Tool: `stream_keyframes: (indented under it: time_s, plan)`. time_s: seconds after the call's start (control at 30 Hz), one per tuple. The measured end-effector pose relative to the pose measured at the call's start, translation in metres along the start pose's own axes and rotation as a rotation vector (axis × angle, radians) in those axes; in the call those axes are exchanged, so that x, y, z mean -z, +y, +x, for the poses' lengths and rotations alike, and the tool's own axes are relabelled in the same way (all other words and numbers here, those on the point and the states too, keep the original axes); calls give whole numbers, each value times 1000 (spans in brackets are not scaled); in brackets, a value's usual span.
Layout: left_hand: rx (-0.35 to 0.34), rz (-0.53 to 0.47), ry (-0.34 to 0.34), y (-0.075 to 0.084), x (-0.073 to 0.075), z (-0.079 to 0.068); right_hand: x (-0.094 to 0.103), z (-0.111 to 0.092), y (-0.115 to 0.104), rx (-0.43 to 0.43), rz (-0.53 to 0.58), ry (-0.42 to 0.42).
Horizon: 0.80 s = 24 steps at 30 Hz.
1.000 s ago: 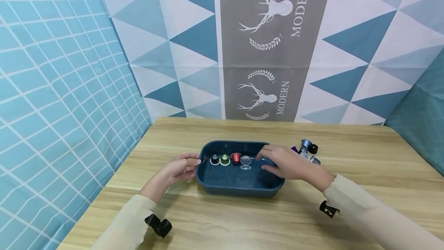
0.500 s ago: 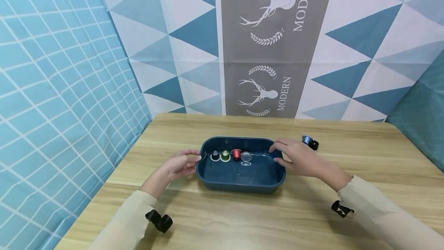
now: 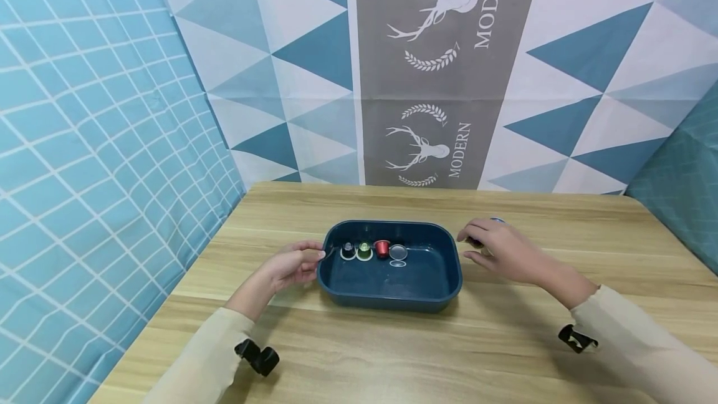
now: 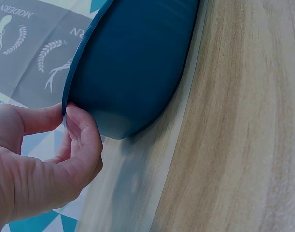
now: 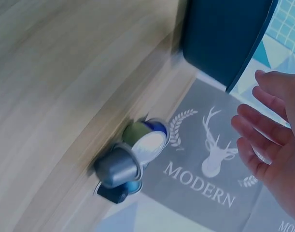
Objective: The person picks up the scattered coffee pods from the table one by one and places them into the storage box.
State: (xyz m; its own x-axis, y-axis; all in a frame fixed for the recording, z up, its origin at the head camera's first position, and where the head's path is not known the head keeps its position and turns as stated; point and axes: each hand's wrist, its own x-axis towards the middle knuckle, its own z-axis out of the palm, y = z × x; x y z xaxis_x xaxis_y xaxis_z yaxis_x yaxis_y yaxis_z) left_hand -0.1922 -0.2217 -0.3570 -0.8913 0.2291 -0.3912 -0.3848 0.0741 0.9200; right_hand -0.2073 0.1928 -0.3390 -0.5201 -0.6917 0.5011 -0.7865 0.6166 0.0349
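Note:
My left hand [image 3: 291,265] pinches the left rim of a dark blue oblong tub [image 3: 387,302] between thumb and fingers. Along the inside of the tub stand a dark coffee capsule [image 3: 348,250], a green capsule [image 3: 364,252] and a red capsule [image 3: 382,249]. Beside the red one are two pale round outlines, too small to tell apart. Just right of the tub, my right hand [image 3: 505,253] hovers with loosely bent fingers, holding nothing. It hides most of a capsule pile. In the right wrist view that pile shows a grey capsule [image 5: 117,166], an olive one [image 5: 134,132] and others.
The wooden table [image 3: 359,354] carries the tub near its middle. Patterned cloth [image 3: 426,80] hangs behind it, and a blue checked cloth [image 3: 101,142] hangs at the left. Black clips [image 3: 257,356] sit at both sleeves.
My right hand has moved right, from above the tub's right end to over the capsule pile outside it. The left hand keeps its hold on the rim.

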Motion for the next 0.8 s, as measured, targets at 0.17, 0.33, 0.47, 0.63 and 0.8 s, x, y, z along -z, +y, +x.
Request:
stream_keyframes:
  time_s: [0.17, 0.33, 0.47, 0.63, 0.8]
  plan:
    - [-22, 1, -27, -2, 1, 1, 5, -8, 7, 3, 16, -15]
    - [-34, -1, -36, -2, 2, 1, 7, -16, 15, 10, 7, -29]
    - [-61, -19, -77, -2, 4, -1, 6, -23, 21, 2, -15, -33]
    - [-41, -11, -49, -3, 3, 1, 4, -29, 30, -34, -15, -87]
    - [-18, -10, -27, -3, 2, 2, 2, -35, 36, -76, -12, -131]
